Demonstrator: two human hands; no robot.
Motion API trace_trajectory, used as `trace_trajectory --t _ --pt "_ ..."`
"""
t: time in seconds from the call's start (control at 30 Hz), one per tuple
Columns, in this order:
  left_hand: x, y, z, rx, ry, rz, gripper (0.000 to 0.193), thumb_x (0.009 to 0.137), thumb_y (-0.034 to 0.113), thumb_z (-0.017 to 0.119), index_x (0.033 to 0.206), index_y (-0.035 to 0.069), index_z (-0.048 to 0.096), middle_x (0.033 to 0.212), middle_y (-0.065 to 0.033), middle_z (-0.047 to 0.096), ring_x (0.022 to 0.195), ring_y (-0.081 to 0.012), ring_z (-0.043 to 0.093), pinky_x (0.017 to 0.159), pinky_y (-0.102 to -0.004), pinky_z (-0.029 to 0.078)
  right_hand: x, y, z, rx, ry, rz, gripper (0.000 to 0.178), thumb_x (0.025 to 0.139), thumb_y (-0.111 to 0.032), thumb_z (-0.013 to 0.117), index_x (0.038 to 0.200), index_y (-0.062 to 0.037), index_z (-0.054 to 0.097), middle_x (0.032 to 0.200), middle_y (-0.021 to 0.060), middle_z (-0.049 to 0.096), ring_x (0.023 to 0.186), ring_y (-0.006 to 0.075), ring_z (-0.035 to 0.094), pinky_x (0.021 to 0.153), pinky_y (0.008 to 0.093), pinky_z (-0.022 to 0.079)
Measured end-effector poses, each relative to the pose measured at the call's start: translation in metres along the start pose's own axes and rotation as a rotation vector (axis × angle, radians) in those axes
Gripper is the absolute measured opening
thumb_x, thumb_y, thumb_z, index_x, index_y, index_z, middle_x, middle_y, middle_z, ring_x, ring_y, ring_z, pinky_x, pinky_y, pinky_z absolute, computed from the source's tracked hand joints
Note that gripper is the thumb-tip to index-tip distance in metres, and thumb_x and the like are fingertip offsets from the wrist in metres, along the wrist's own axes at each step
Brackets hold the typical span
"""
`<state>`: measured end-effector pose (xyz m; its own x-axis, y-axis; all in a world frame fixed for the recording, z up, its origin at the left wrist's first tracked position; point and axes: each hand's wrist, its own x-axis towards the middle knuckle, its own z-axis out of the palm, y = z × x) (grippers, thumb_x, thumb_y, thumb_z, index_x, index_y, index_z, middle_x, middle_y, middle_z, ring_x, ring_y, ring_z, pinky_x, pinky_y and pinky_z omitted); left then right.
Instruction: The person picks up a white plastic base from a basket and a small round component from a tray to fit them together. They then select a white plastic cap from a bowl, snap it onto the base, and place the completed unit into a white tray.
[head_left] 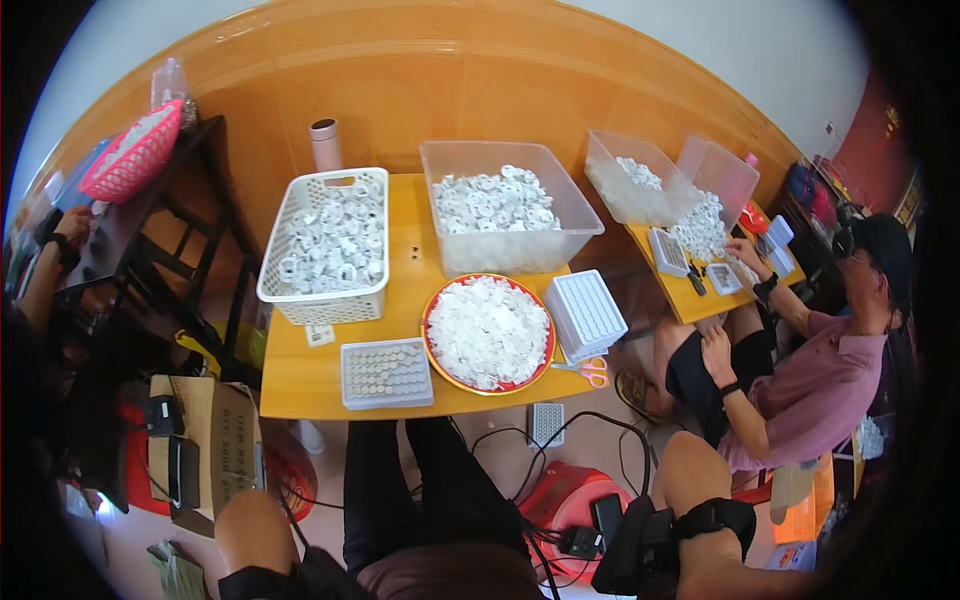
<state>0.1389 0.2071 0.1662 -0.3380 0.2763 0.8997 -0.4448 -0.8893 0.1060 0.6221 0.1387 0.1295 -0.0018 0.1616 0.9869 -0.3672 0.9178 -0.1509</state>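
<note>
Neither of my hands is in view; only my bent left arm (257, 530) and right arm (692, 475), each with a black strap, show at the lower edge. Nearest before me on the yellow table (305, 385) is a white tray (388, 400) with rows of small round pieces. Beside it, a red-rimmed round plate (548, 345) carries a heap of small white pieces. A stack of white trays (588, 305) stands right of the plate, with pink-handled scissors (594, 373) by it. Behind are a white slatted basket (330, 303) and a clear bin (510, 255), both holding many white round parts.
A pink bottle (326, 148) stands at the back. On the right a co-worker in a pink shirt (815, 390) sits at another table (685, 300). Another person's hand (72, 225) is at far left. Below are a cardboard box (235, 430), a red stool (560, 490) and black cables (600, 415).
</note>
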Motion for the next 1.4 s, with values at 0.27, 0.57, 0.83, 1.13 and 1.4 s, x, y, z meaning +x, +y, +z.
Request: trace_trajectory --t 0.27,0.57,0.83,1.13,1.4 --pt "-0.044 -0.015 -0.050 0.288 -0.213 0.012 0.033 0.087 0.025 0.053 0.109 0.000 0.054 0.106 -0.0143 0.055 0.098 -0.0228 0.055 0.080 -0.0354 0.047 0.154 0.254 0.083 -0.483 -0.078 0.073 0.033 0.080 -0.005 0.053 0.113 -0.0026 0.051 0.111 0.0086 0.052 0.104 0.0218 0.049 0.079 0.0329 0.048" --pt "-0.048 -0.025 -0.032 0.744 -0.477 0.193 0.035 0.086 0.024 0.056 0.112 0.001 0.054 0.109 -0.0150 0.054 0.102 -0.0251 0.053 0.084 -0.0368 0.045 0.092 0.225 0.103 -0.867 -0.183 0.027 0.030 0.078 -0.002 0.052 0.107 0.0013 0.053 0.103 0.0129 0.054 0.096 0.0258 0.053 0.081 0.0366 0.046" --pt "0.019 -0.081 -0.013 0.632 -0.869 -0.538 0.034 0.080 0.024 0.061 0.104 0.000 0.060 0.099 -0.0158 0.059 0.088 -0.0271 0.061 0.069 -0.0342 0.051 -0.001 0.187 0.059 -1.026 -0.777 1.394 0.026 0.079 -0.021 0.057 0.097 -0.0018 0.058 0.091 0.0177 0.058 0.086 0.0340 0.055 0.074 0.0364 0.045" --pt "-0.037 -0.103 -0.036 0.566 -0.998 -1.322 0.035 0.077 0.016 0.065 0.108 0.001 0.059 0.102 -0.0153 0.060 0.091 -0.0305 0.060 0.077 -0.0340 0.048 -0.096 0.118 0.122 0.083 -0.879 2.073 0.032 0.087 -0.028 0.046 0.082 0.0010 0.059 0.076 0.0170 0.060 0.071 0.0284 0.059 0.062 0.0369 0.043" --pt "-0.114 -0.130 -0.046 0.106 -1.160 -1.513 0.038 0.085 0.015 0.056 0.120 0.002 0.050 0.110 -0.0148 0.054 0.097 -0.0294 0.057 0.084 -0.0343 0.045 -0.074 0.145 0.166 -0.023 -0.111 1.625 0.036 0.093 -0.028 0.039 0.117 -0.0031 0.050 0.089 0.0108 0.057 0.068 0.0201 0.057 0.061 0.0322 0.044"
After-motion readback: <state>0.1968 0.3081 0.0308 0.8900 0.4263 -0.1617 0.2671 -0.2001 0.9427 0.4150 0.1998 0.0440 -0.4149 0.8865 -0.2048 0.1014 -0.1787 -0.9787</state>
